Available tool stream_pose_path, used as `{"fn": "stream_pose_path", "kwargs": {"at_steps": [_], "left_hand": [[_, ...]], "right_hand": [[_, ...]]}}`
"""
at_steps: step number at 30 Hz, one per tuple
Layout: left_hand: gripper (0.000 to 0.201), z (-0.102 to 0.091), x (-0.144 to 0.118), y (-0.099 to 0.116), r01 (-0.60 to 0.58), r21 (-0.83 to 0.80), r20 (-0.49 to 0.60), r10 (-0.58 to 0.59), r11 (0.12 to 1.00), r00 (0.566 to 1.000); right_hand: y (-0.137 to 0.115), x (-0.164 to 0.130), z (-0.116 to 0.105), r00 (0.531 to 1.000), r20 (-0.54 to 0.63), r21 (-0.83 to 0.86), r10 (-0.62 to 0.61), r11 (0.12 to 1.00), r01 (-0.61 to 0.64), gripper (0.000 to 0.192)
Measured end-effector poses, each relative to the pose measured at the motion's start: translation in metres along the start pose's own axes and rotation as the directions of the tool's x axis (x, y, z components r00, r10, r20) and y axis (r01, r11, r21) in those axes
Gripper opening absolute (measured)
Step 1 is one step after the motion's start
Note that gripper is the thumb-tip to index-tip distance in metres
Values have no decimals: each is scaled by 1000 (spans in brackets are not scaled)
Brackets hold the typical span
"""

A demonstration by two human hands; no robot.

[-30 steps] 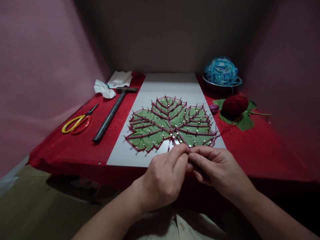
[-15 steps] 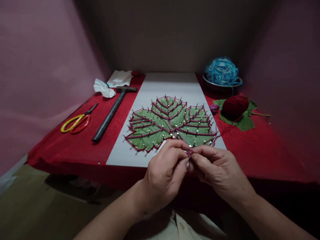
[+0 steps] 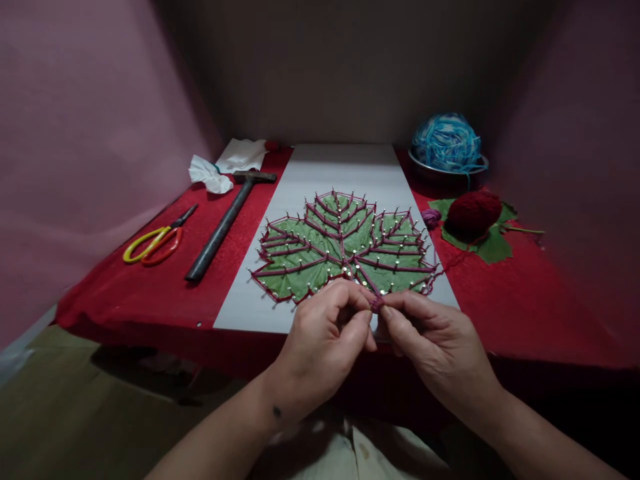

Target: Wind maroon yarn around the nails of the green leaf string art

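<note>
A green leaf lies on a pale board, ringed and crossed by several nails with purple and dark red yarn strung between them. At the leaf's near edge, my left hand and my right hand meet, thumbs and forefingers pinched on a small bunch of purple yarn. A strand runs from the bunch up toward the leaf's centre. My fingers hide the lower tip of the leaf and part of the bunch.
On the red cloth at left are scissors, a hammer and crumpled white tissue. At right sit a dark red yarn ball on another leaf, a small purple ball and blue yarn in a metal bowl.
My fingers have shifted slightly at the purple yarn, and my left hand has turned a little. The view has moved slightly; the board and tools stay as they were.
</note>
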State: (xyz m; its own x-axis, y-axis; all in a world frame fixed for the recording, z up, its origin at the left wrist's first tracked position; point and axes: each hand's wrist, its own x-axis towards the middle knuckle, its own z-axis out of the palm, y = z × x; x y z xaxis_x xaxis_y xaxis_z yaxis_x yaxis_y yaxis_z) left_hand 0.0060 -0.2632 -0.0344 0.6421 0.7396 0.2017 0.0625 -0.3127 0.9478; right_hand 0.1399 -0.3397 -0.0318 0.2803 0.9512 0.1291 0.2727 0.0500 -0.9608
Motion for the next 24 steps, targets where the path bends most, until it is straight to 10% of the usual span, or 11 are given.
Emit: {"fn": "stream_pose_path", "kwargs": {"at_steps": [13,18,24], "left_hand": [[13,-5,10,4,271,-331,161,-229,904,960],[10,-7,8,-1,-62,113,80,53,992,995],[9,2,4,-6,-405,553,50,456,728,889]], "right_hand": [[5,2,-4,959,52,-274,-279,919,282,14],[4,3,-6,926,65,-411,-372,836,364,14],[4,4,-4,923,2,-465,-384,817,341,14]]}}
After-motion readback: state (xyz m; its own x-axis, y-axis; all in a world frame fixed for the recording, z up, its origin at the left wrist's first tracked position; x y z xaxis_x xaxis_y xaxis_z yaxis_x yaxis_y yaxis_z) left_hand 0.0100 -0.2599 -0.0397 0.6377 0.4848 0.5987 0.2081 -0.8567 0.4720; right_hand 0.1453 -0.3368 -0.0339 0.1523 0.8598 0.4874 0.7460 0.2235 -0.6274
